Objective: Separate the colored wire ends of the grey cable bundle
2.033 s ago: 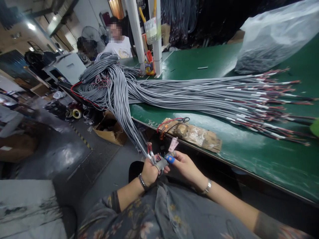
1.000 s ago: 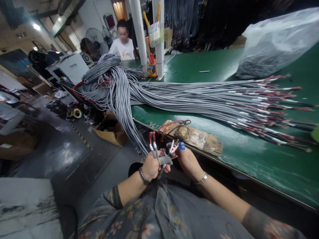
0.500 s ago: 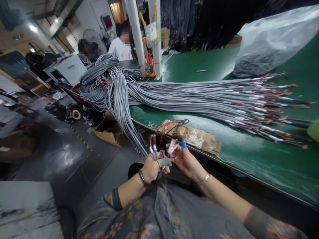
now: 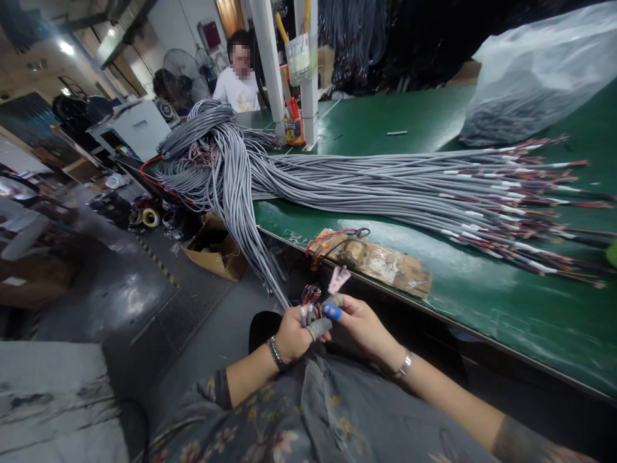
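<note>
My left hand (image 4: 296, 335) is closed around several grey cables (image 4: 277, 283), whose sheaths end in white bands with thin coloured wires (image 4: 311, 294) fanning out. Grey wrapping covers its thumb. Close beside it, my right hand (image 4: 361, 325) pinches at the wire ends, a blue cover (image 4: 332, 312) on its thumb and a greyish one on a finger. The exact wires between those fingertips are hidden. Just beyond the right fingers a pale pink clothespin (image 4: 339, 279) sticks up by the bench edge; whether the hand touches it I cannot tell.
A long bundle of grey cables (image 4: 366, 183) lies across the green bench (image 4: 482, 308). At its front edge sits a worn wooden board (image 4: 390, 263) with red and black leads. A plastic bag (image 4: 535, 77) stands back right, a cardboard box (image 4: 216, 254) below left. A person (image 4: 238, 87) is behind the bench.
My right hand has moved in toward the left, its blue-covered thumb coming down onto the wires. The wire ends have tilted rightward. The person behind the bench has turned their head.
</note>
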The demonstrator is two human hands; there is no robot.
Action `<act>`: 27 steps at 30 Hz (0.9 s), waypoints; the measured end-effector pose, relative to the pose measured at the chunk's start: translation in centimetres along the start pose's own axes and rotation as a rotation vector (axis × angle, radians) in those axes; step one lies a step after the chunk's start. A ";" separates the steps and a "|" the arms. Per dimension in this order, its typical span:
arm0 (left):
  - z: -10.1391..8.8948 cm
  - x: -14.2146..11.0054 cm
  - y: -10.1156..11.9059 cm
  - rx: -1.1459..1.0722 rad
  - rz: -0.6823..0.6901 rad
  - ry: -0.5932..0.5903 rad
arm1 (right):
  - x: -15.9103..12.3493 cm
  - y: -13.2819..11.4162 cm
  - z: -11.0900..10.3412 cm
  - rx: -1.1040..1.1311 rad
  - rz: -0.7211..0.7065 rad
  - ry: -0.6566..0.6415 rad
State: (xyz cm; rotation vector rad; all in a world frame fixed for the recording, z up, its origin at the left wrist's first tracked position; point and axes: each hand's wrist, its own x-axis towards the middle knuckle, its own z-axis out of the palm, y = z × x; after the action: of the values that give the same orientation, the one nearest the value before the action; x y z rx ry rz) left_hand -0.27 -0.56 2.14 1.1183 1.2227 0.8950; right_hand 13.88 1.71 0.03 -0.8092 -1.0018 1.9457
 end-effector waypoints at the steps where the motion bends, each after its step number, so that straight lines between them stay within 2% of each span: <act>1: 0.1 -0.1 0.1 -0.006 0.000 0.011 | 0.0 0.0 0.1 -0.008 -0.005 0.015; 9: 0.4 0.5 -0.7 -0.197 -0.040 0.221 | -0.3 0.1 -0.5 -0.072 -0.050 0.149; 13: 0.5 0.9 0.0 -0.254 -0.054 0.232 | 0.6 0.0 -1.6 0.100 -0.018 0.243; 15: 0.7 1.0 0.4 -0.271 -0.047 0.204 | 1.1 -0.1 -1.8 0.175 0.019 0.207; 19: 0.9 1.1 0.6 -0.253 -0.046 0.101 | 1.1 -0.4 -1.2 0.207 0.068 -0.017; 21: 0.9 1.0 0.3 -0.205 -0.044 0.069 | 0.9 -0.4 -0.6 0.202 0.080 -0.078; 27: 0.8 0.8 0.2 -0.111 -0.065 0.116 | 0.5 -0.1 0.2 0.161 0.062 0.015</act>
State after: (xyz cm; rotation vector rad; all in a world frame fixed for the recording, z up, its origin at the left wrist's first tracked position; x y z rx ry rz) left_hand 0.63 0.14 2.15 0.9440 1.2806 0.9775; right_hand 13.49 2.09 0.17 -0.7703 -0.8074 2.0406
